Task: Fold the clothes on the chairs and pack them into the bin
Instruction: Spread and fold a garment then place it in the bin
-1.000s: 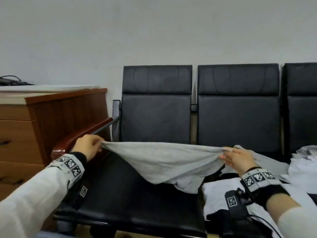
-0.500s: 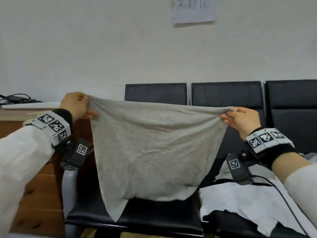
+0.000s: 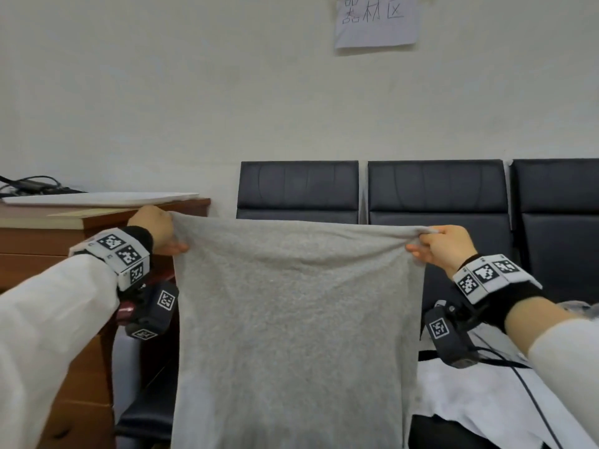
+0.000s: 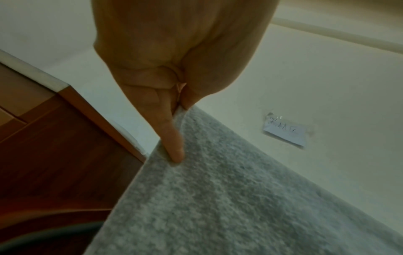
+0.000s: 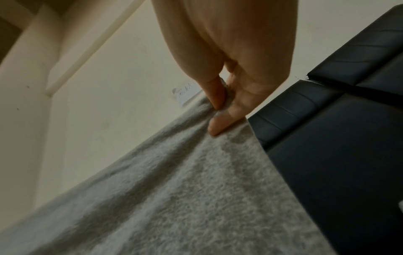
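Note:
A grey garment (image 3: pixel 291 319) hangs flat in the air in front of the black chairs (image 3: pixel 434 189), stretched between my two hands. My left hand (image 3: pixel 162 231) pinches its top left corner, seen close up in the left wrist view as the hand (image 4: pixel 176 107) clamps the grey cloth (image 4: pixel 218 198). At the top right corner my right hand (image 3: pixel 434 244) pinches the edge; the right wrist view has that hand (image 5: pixel 222 105) gripping bunched grey cloth (image 5: pixel 185 189). The garment's lower end runs out of the frame. No bin is in view.
White clothes (image 3: pixel 486 403) lie on the chair seat at the lower right, under my right arm. A wooden cabinet (image 3: pixel 48 254) with a white board (image 3: pixel 97 199) on top stands at the left. A paper sign (image 3: pixel 376 21) hangs on the wall.
Both hands have lifted the grey garment off the chair seat; it now hangs flat and taut, higher than a second ago. The view has tilted upward.

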`<state>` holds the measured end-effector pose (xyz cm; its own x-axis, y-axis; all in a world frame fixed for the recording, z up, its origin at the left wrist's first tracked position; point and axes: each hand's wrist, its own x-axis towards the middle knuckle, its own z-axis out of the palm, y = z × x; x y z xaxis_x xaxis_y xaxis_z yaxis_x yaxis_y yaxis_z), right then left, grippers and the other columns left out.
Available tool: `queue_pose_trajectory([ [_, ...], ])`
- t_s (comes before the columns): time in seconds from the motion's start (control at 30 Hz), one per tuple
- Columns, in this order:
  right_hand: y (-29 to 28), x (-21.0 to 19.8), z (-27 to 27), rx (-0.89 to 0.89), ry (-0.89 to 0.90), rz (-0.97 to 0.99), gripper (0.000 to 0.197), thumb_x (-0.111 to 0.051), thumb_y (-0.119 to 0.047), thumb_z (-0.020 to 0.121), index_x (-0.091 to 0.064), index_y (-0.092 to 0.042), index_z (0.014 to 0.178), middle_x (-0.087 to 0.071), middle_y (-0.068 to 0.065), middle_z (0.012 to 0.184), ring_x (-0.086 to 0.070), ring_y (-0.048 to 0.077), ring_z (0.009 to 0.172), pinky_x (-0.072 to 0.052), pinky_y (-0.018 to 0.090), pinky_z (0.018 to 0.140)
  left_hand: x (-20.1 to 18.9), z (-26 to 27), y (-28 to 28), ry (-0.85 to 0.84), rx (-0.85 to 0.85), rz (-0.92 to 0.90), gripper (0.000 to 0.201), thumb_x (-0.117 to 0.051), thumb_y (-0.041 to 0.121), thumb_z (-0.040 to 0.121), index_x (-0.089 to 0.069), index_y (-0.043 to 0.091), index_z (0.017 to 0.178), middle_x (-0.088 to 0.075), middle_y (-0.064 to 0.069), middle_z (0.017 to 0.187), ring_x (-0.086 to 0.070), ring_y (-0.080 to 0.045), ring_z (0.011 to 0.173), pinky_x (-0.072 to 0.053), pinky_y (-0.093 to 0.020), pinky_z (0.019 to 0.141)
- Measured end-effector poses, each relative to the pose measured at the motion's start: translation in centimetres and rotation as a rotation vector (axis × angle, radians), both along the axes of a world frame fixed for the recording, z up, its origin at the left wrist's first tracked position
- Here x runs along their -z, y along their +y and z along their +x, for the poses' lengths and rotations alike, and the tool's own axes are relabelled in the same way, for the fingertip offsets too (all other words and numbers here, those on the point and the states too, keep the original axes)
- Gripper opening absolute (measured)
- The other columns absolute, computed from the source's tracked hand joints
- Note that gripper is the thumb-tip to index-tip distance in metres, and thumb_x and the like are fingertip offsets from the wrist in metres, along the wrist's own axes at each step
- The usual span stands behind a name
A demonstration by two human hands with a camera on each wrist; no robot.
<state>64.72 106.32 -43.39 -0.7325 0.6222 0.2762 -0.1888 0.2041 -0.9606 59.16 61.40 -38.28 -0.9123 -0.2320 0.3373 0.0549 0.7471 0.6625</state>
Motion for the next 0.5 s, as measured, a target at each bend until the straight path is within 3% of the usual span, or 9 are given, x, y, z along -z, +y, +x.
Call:
queue_pose_trajectory([
  [0.1, 0.2, 0.2, -1.9, -0.022, -0.168, 0.228, 0.024, -0.05, 0.0, 0.092, -0.053, -0.013, 0.072, -0.064, 0.021, 0.092, -0.067, 0.035, 0.085, -0.057, 0.045, 0.084, 0.2, -1.2, 1.1, 0.017, -0.035, -0.129, 0.048, -0.042, 0.044, 0.097, -0.051, 0.008, 0.128, -0.053, -0.006, 0.133, -0.05, -0.019, 0.125, -0.039, -0.022, 0.102],
  [0.17, 0.4, -1.0, -3.2, 0.038, -0.165, 0.424, 0.017, -0.053, -0.005, 0.089, -0.056, -0.012, 0.075, -0.063, 0.019, 0.093, -0.064, 0.03, 0.09, -0.054, 0.039, 0.087, -0.8, -2.4, 1.2, 0.082, -0.041, -0.061, 0.045, -0.038, 0.036, 0.1, -0.048, 0.007, 0.132, -0.051, -0.008, 0.137, -0.047, -0.021, 0.129, -0.036, -0.024, 0.104],
  [0.2, 0.5, -2.0, -3.9, 0.097, -0.075, 0.45, 0.008, -0.053, -0.009, 0.088, -0.059, -0.01, 0.082, -0.062, 0.016, 0.093, -0.062, 0.026, 0.089, -0.052, 0.036, 0.085, -1.7, -3.5, 1.1, 0.16, -0.015, 0.021, 0.043, -0.038, 0.031, 0.1, -0.049, 0.004, 0.132, -0.051, -0.013, 0.137, -0.048, -0.025, 0.128, -0.036, -0.029, 0.104],
  [0.27, -0.2, -4.4, -4.7, 0.136, 0.224, 0.312, 0.012, -0.051, -0.015, 0.088, -0.057, -0.012, 0.099, -0.059, 0.008, 0.089, -0.057, 0.023, 0.086, -0.049, 0.036, 0.08, -3.6, -5.0, 0.5, 0.409, -0.025, 0.278, 0.038, -0.038, 0.021, 0.1, -0.055, -0.004, 0.122, -0.054, -0.025, 0.129, -0.052, -0.036, 0.12, -0.039, -0.039, 0.101],
  [0.33, -1.3, -6.2, -4.8, 0.049, 0.429, 0.172, 0.01, -0.049, -0.02, 0.085, -0.051, -0.02, 0.094, -0.055, 0.001, 0.085, -0.054, 0.021, 0.083, -0.049, 0.039, 0.076, -4.8, -6.2, -0.2, 0.627, -0.019, 0.409, 0.034, -0.036, 0.021, 0.098, -0.055, -0.002, 0.113, -0.055, -0.025, 0.122, -0.055, -0.038, 0.112, -0.046, -0.045, 0.097],
  [0.43, -1.6, -5.7, -5.2, -0.071, 0.448, 0.122, 0.018, -0.047, -0.021, 0.083, -0.051, -0.012, 0.098, -0.057, 0.01, 0.098, -0.059, 0.021, 0.092, -0.055, 0.04, 0.087, -4.8, -6.2, -0.9, 0.646, 0.069, 0.437, 0.036, -0.035, 0.03, 0.093, -0.053, 0.003, 0.107, -0.055, -0.022, 0.119, -0.057, -0.035, 0.108, -0.05, -0.05, 0.092],
  [0.5, -1.3, -3.4, -5.0, -0.072, 0.401, 0.128, 0.014, -0.05, -0.023, 0.088, -0.055, -0.015, 0.099, -0.062, 0.012, 0.109, -0.062, 0.023, 0.101, -0.054, 0.045, 0.09, -3.3, -5.9, -1.8, 0.609, 0.05, 0.392, 0.039, -0.036, 0.031, 0.092, -0.054, 0.001, 0.108, -0.056, -0.024, 0.117, -0.058, -0.037, 0.107, -0.049, -0.049, 0.093],
])
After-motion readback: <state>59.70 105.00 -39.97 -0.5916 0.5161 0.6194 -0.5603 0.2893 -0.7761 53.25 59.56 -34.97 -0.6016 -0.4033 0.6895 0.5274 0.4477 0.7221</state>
